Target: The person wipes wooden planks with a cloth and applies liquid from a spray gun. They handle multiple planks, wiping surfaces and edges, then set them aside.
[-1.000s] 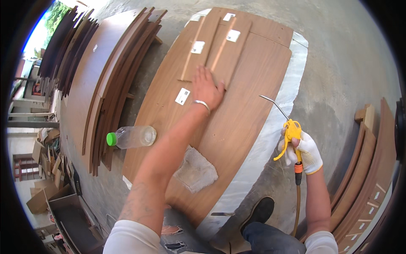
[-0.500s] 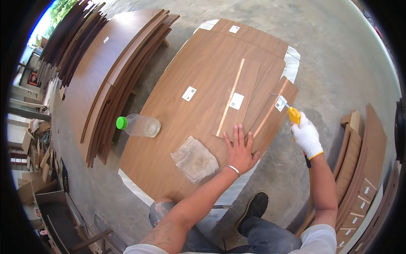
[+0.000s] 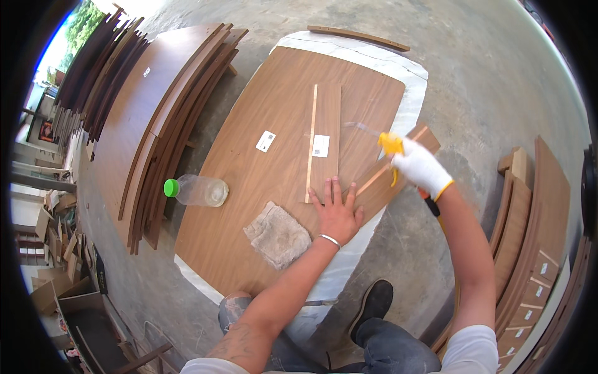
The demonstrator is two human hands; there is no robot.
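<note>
My left hand (image 3: pixel 337 215), bare with a bracelet at the wrist, lies flat with fingers spread on the near ends of two narrow wooden boards. One narrow board (image 3: pixel 328 118) has a pale edge strip and a white label. The other narrow board (image 3: pixel 380 184) slants to the right, past the big panel's edge. In a white glove, my right hand (image 3: pixel 423 167) grips a yellow air blow gun (image 3: pixel 391 143), its thin nozzle pointing left over the panel. Beneath everything is a large brown wooden panel (image 3: pixel 249 181). A beige folded cloth (image 3: pixel 278 235) sits left of my left hand.
A clear bottle with a green cap (image 3: pixel 198 191) lies on the panel's left side. White sheeting (image 3: pixel 416 87) shows around the panel. A wooden strip (image 3: pixel 358 38) lies beyond it. Stacked panels (image 3: pixel 168 81) stand left, and more boards (image 3: pixel 529 249) stand right. A hose trails from the gun.
The blow gun has moved left, away from the slanted board's label. Both narrow boards have turned. At the far end, the labelled flat piece is gone from view; sheeting and a thin strip show there.
</note>
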